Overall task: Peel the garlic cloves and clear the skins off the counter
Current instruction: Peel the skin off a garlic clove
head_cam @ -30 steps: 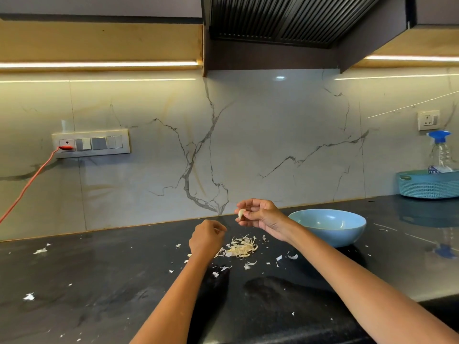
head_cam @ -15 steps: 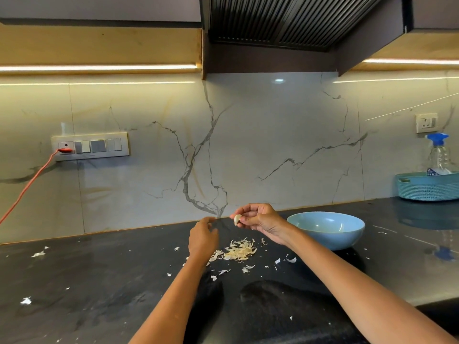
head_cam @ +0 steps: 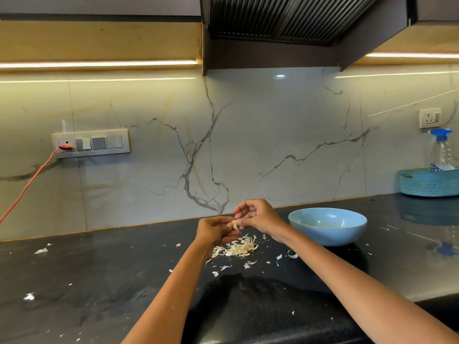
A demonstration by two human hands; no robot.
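A small pale garlic clove (head_cam: 234,224) is held above the dark counter (head_cam: 99,281) between both hands. My left hand (head_cam: 214,230) and my right hand (head_cam: 258,216) meet at it, and the fingertips of each pinch it. Directly below lies a heap of papery garlic skins (head_cam: 238,248). Smaller skin flakes (head_cam: 224,267) are scattered around the heap and further left along the counter. A light blue bowl (head_cam: 327,229) stands just right of my right hand; I cannot see anything inside it.
A teal basket (head_cam: 429,182) with a spray bottle (head_cam: 443,150) sits at the back right. An orange cable (head_cam: 32,182) hangs from the wall socket panel at the left. A dark hood hangs overhead.
My left hand has risen from the skin heap and joined the right at the clove. Both hands now pinch it, where before only the right held it.
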